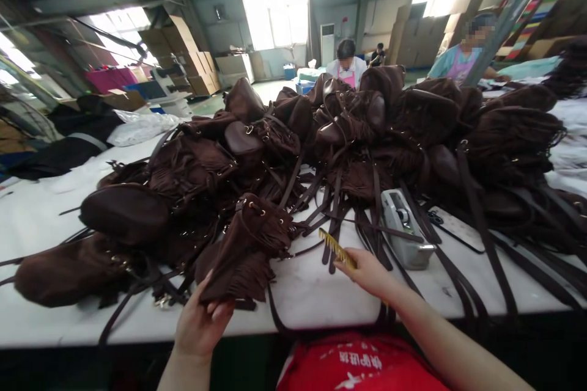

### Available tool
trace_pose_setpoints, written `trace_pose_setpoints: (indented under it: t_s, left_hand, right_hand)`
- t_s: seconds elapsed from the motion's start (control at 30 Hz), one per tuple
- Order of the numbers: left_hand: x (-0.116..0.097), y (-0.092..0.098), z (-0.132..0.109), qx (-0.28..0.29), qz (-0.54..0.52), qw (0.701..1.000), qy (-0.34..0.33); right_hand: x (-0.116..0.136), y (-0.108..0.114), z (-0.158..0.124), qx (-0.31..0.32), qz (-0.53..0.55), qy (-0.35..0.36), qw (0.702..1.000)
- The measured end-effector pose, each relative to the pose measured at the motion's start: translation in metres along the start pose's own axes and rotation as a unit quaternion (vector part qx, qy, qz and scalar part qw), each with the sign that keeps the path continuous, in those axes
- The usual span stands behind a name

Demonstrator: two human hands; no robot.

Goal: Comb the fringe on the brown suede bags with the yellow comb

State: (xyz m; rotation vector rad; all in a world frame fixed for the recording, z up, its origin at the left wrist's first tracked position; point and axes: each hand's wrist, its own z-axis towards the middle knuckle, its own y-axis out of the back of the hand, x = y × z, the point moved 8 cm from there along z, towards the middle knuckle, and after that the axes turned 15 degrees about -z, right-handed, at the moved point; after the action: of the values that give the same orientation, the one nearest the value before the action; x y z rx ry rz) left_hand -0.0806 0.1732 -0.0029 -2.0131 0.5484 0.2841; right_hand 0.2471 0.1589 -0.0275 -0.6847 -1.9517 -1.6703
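Observation:
My left hand (204,317) is closed around the lower end of a dark brown fringed bag (243,250), which tilts up over the table's front edge. Metal eyelets show along the bag's top, and its fringe hangs toward the right. My right hand (364,272) grips a yellow comb (337,248) by one end, with the teeth pointing away from me. A gap separates the comb from the bag. Below the comb, dark strap ends lie on the white tabletop (302,299).
Many similar brown bags (188,165) are heaped across the table. Right of my right hand lie a grey metal device (406,232) and a phone (456,229). Loose straps (486,238) trail to the front edge. Two people (346,64) work beyond the pile; clear plastic (142,127) lies left.

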Motion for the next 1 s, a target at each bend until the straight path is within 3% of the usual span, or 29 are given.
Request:
trace_pose_setpoints:
  t_s: [0.23, 0.5, 0.7, 0.83, 0.9, 1.0]
  left_hand:
    - [-0.001, 0.023, -0.003, 0.021, -0.117, 0.993, 0.012]
    - [-0.002, 0.043, 0.000, 0.052, -0.147, 0.987, 0.026]
    - [0.004, 0.035, 0.002, 0.047, -0.062, 0.996, 0.031]
    - [0.013, 0.034, -0.001, -0.015, 0.082, 0.996, 0.004]
    - [0.013, 0.032, -0.001, -0.023, 0.171, 0.985, -0.001]
    - [0.006, 0.030, 0.005, -0.006, 0.293, 0.956, 0.005]
  right_hand:
    - [0.042, 0.010, 0.033, -0.013, -0.031, 0.037, 0.999]
    - [0.107, -0.028, 0.086, -0.058, 0.109, 0.145, 0.982]
    - [0.176, -0.047, 0.080, -0.083, 0.049, 0.244, 0.965]
    - [0.188, -0.051, 0.086, -0.019, -0.044, 0.204, 0.978]
    - [0.183, -0.044, 0.090, 0.060, 0.008, 0.189, 0.980]
    - [0.173, -0.019, 0.091, 0.184, 0.125, 0.178, 0.958]
